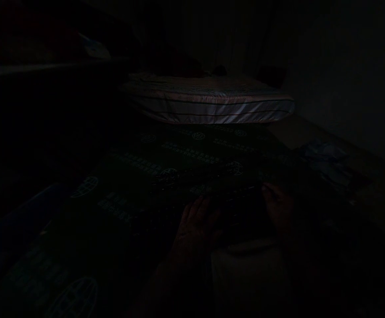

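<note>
The view is very dark. A dark cloth (237, 210) with small pale marks lies in front of me on a green printed covering (122, 187); its kind and full outline are lost in shadow. My left hand (197, 225) rests on the cloth's left part, fingers stretched forward and palm down. To the right, my right hand (277, 203) is at the cloth's far right edge, thumb and fingertips closed together on it. Below the two hands shows a pale, plain surface (252, 274) that I cannot identify.
Beyond the covering lies a striped mattress (212, 106). Crumpled, pale material (325, 154) sits on the right near a wall (351, 79). A ledge (47, 68) runs along the upper left, and a bluish thing (30, 212) stands at lower left.
</note>
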Available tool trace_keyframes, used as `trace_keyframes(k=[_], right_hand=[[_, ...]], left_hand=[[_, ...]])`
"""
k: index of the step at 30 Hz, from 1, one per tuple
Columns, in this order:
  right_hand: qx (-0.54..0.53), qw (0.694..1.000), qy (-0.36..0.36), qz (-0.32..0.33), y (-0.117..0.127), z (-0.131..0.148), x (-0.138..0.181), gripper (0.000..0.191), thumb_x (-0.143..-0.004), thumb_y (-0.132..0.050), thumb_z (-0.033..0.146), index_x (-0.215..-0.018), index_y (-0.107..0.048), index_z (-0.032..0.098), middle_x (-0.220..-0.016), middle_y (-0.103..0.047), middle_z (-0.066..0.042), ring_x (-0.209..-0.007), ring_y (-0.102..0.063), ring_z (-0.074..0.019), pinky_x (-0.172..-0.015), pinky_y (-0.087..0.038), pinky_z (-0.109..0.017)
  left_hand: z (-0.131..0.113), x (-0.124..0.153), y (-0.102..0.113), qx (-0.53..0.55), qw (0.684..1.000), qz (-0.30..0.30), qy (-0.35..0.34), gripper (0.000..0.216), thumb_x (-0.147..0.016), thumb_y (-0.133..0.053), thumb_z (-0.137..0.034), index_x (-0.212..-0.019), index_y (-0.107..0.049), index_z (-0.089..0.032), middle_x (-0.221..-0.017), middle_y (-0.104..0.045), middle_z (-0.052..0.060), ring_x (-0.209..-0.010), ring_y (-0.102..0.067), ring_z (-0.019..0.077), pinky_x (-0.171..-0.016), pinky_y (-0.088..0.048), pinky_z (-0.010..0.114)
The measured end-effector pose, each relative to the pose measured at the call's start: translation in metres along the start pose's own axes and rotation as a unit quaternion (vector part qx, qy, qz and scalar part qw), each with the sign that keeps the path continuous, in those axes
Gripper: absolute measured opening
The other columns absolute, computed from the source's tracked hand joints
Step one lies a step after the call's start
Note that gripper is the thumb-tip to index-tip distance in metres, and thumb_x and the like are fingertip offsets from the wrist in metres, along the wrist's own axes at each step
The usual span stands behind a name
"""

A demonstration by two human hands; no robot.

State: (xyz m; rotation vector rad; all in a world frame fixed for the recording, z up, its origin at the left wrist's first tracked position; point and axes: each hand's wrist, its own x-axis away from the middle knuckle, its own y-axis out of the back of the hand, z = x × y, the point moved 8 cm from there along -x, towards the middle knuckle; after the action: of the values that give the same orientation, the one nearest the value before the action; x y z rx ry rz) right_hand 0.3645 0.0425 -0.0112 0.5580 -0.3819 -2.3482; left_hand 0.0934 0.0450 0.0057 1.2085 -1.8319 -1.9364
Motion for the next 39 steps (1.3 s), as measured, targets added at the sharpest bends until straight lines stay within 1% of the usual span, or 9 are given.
trace_keyframes(k=[4,12,18,22,25,28,33,36,39], right_hand=[[-0.001,1.000,-0.006,0.002,-0.001,-0.001,0.000,0.039,-0.069,-0.055,0.048,-0.087,-0.071,0.018,-0.101,-0.069,-0.012,-0.098,-0.061,-0.0286,-0.091,-0.044,-0.048],[0.005,1.000,0.009,0.007,-0.003,0.001,0.001,0.039,-0.069,-0.054,0.050,-0.085,-0.071,0.019,-0.099,-0.069,-0.012,-0.095,-0.062,-0.0281,-0.089,-0.045,-0.048],[-0.005,1.000,0.008,0.016,-0.004,0.000,0.002,0.036,-0.069,-0.055,0.048,-0.084,-0.071,0.020,-0.097,-0.070,-0.011,-0.094,-0.063,-0.0284,-0.090,-0.045,-0.049],[-0.005,1.000,0.007,0.023,-0.007,-0.002,0.002,0.035,-0.070,-0.054,0.047,-0.086,-0.071,0.020,-0.098,-0.070,-0.011,-0.095,-0.063,-0.0284,-0.091,-0.045,-0.050],[0.009,1.000,0.010,0.027,-0.008,0.001,0.002,0.037,-0.071,-0.052,0.048,-0.086,-0.071,0.019,-0.099,-0.070,-0.012,-0.095,-0.063,-0.0291,-0.090,-0.046,-0.051],[0.040,0.997,0.057,0.046,-0.010,0.020,0.002,0.035,-0.072,-0.051,0.047,-0.084,-0.071,0.021,-0.097,-0.070,-0.011,-0.095,-0.063,-0.0285,-0.090,-0.046,-0.050],[0.086,0.976,0.185,0.070,-0.016,0.071,-0.002,0.030,-0.078,-0.051,0.044,-0.083,-0.072,0.023,-0.098,-0.069,-0.009,-0.096,-0.062,-0.0259,-0.089,-0.048,-0.047],[0.117,0.950,0.268,0.111,-0.037,0.091,-0.014,0.026,-0.080,-0.050,0.038,-0.084,-0.073,0.025,-0.100,-0.069,-0.007,-0.098,-0.060,-0.0247,-0.090,-0.047,-0.045],[0.172,0.922,0.305,0.167,-0.070,0.094,-0.035,0.024,-0.080,-0.052,0.030,-0.087,-0.074,0.025,-0.104,-0.068,-0.007,-0.105,-0.057,-0.0247,-0.094,-0.045,-0.044]], left_hand=[[0.000,0.000,0.002,-0.007,1.000,0.012,-0.007,0.042,-0.088,-0.050,-0.047,-0.124,-0.056,-0.026,-0.139,-0.044,0.014,-0.129,-0.037,0.0339,-0.099,-0.036,0.055],[0.003,0.005,-0.002,-0.018,1.000,-0.019,-0.016,0.042,-0.087,-0.051,-0.047,-0.124,-0.056,-0.028,-0.138,-0.045,0.012,-0.129,-0.038,0.0341,-0.099,-0.035,0.055],[0.004,0.005,0.000,-0.038,0.999,-0.002,-0.028,0.043,-0.087,-0.052,-0.044,-0.128,-0.052,-0.030,-0.140,-0.043,0.011,-0.129,-0.039,0.0330,-0.099,-0.036,0.053],[0.002,0.006,0.001,-0.036,0.998,-0.029,-0.033,0.041,-0.087,-0.053,-0.042,-0.125,-0.054,-0.030,-0.140,-0.045,0.010,-0.129,-0.039,0.0316,-0.100,-0.036,0.052],[0.004,0.008,-0.001,-0.032,0.998,-0.054,-0.018,0.040,-0.086,-0.054,-0.043,-0.124,-0.055,-0.030,-0.139,-0.045,0.009,-0.130,-0.037,0.0299,-0.102,-0.034,0.050],[0.003,0.010,-0.003,-0.036,0.998,-0.058,-0.015,0.043,-0.084,-0.057,-0.039,-0.126,-0.053,-0.030,-0.141,-0.043,0.009,-0.131,-0.035,0.0299,-0.102,-0.033,0.050],[0.000,0.011,-0.003,-0.066,0.997,-0.036,-0.034,0.047,-0.085,-0.056,-0.034,-0.131,-0.047,-0.029,-0.143,-0.040,0.010,-0.132,-0.035,0.0310,-0.102,-0.033,0.051],[0.001,0.010,-0.001,-0.062,0.997,-0.035,-0.024,0.047,-0.084,-0.057,-0.033,-0.131,-0.048,-0.032,-0.142,-0.042,0.009,-0.129,-0.039,0.0311,-0.102,-0.034,0.051],[0.004,0.009,0.000,-0.025,0.999,-0.029,-0.010,0.047,-0.084,-0.057,-0.036,-0.130,-0.049,-0.034,-0.141,-0.044,0.007,-0.128,-0.041,0.0305,-0.102,-0.035,0.049]])
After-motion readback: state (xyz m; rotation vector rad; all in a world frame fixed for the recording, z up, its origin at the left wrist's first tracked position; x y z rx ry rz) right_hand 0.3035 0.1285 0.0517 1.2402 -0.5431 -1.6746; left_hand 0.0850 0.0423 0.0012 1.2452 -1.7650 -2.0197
